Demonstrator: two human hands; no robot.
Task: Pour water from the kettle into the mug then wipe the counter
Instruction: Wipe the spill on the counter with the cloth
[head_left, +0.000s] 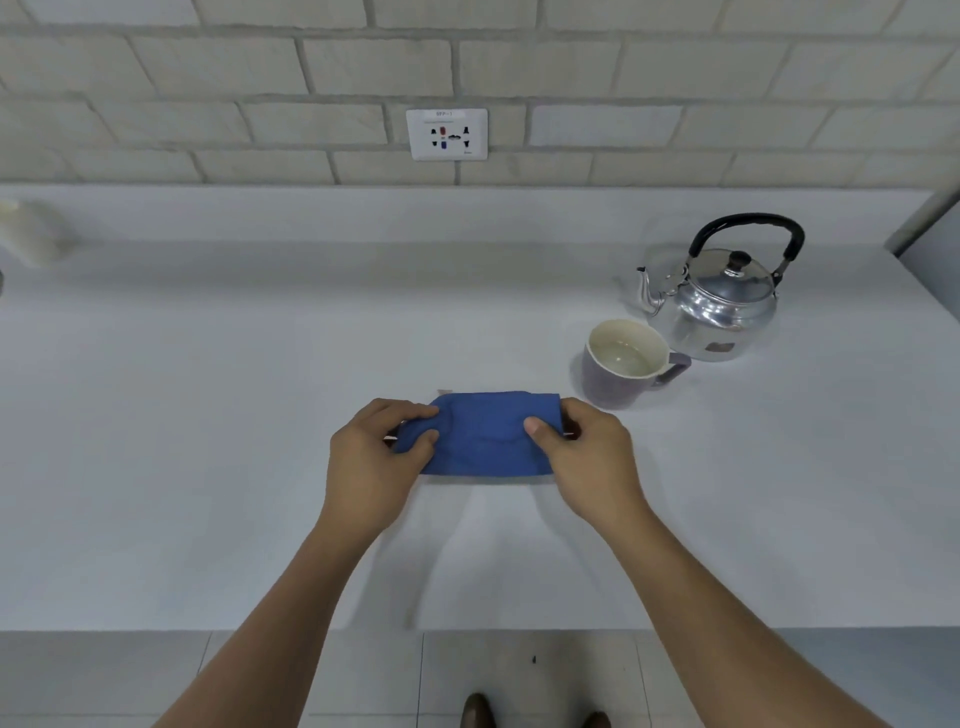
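Observation:
A folded blue cloth (485, 436) lies on the white counter (208, 441) in front of me. My left hand (376, 462) pinches its left end and my right hand (587, 457) pinches its right end. A purple mug (623, 366) with a cream inside stands upright just right of the cloth, handle pointing right. Behind the mug sits a shiny metal kettle (722, 301) with a black handle, lid on, spout pointing left.
A brick-pattern wall with a power socket (447, 134) rises behind the counter. A pale, blurred object (31, 234) sits at the far left. The counter's front edge runs below my forearms, with floor tiles and shoe tips beneath.

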